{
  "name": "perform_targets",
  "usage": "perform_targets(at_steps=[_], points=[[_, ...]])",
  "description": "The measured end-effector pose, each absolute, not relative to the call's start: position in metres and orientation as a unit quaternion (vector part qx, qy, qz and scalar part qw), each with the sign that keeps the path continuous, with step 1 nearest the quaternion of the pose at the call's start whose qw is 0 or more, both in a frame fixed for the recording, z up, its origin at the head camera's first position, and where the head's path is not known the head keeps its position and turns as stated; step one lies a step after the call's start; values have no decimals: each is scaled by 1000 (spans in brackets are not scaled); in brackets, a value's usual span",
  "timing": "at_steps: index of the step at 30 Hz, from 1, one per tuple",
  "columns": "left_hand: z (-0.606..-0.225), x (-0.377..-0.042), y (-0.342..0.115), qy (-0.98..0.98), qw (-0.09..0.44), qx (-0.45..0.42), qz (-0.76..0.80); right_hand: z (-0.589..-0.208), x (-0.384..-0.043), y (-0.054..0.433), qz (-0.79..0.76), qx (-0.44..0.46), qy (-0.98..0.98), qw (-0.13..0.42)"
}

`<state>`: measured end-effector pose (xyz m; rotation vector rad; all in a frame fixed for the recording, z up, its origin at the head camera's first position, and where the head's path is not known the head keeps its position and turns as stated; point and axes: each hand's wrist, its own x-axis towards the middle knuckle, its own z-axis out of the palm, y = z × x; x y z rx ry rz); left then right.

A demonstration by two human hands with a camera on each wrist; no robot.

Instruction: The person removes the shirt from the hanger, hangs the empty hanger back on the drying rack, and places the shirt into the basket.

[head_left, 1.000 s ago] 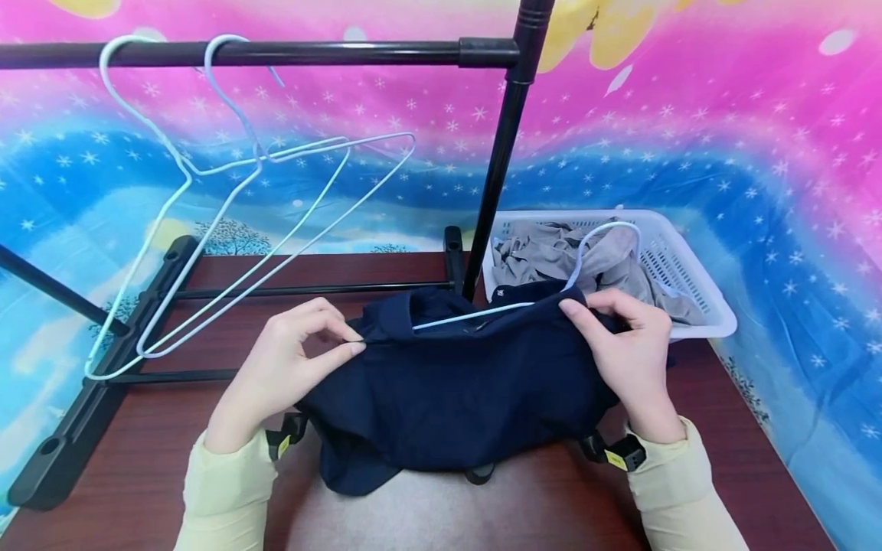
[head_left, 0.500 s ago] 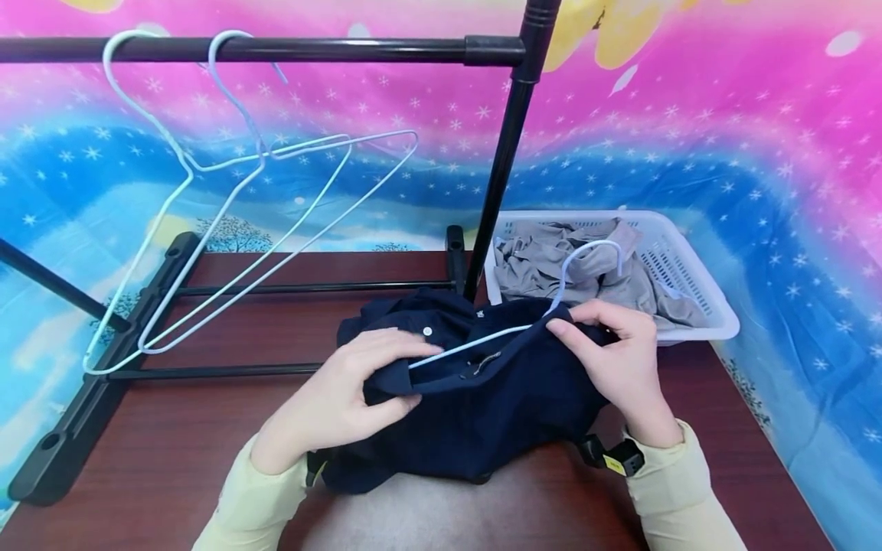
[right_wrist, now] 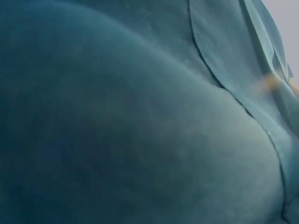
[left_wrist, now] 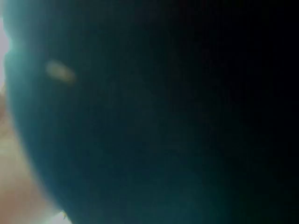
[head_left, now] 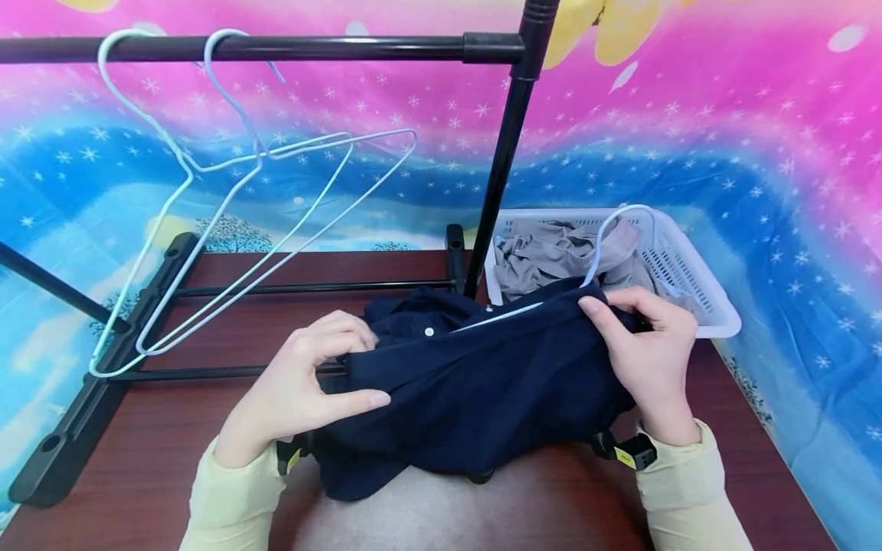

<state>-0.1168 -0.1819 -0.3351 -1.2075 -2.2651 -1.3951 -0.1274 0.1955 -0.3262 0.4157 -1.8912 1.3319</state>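
A navy garment [head_left: 496, 383] with a small white button spans between my hands in the head view. My left hand [head_left: 303, 375] holds its left end, thumb across the front and curled fingers at the upper edge. My right hand [head_left: 654, 337] pinches the top edge at the right, thumb in front. A pale blue wire hanger [head_left: 598, 243] runs inside the garment, its hook standing up beside the right hand; most of its frame is hidden by cloth. Blurred dark cloth [left_wrist: 121, 121] fills the left wrist view, and seamed cloth [right_wrist: 140, 116] fills most of the right one.
Two bare wire hangers [head_left: 165, 207] hang from the black rack bar [head_left: 358, 49] at upper left. Behind the right hand stands a white basket [head_left: 720, 310] with grey cloth [head_left: 544, 256] in it. The rack's upright [head_left: 506, 153] rises just left of the basket.
My left hand moved right onto the garment's edge, then back left with a new hold. The right hand kept its pinch, shifting slightly right; the hanger hook dipped, then rose and moved right.
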Motion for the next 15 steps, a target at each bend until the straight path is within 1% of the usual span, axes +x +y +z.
perform_targets(at_steps=[6, 11, 15], points=[[-336, -116, -181, -790, 77, -401, -458, -322, -128, 194, 548, 132, -715, 413], [-340, -119, -179, -816, 70, -374, -435, -322, -129, 194, 556, 133, -704, 421], [-346, -122, -177, -839, 32, -334, -428, -324, -129, 194, 561, 134, -698, 424]])
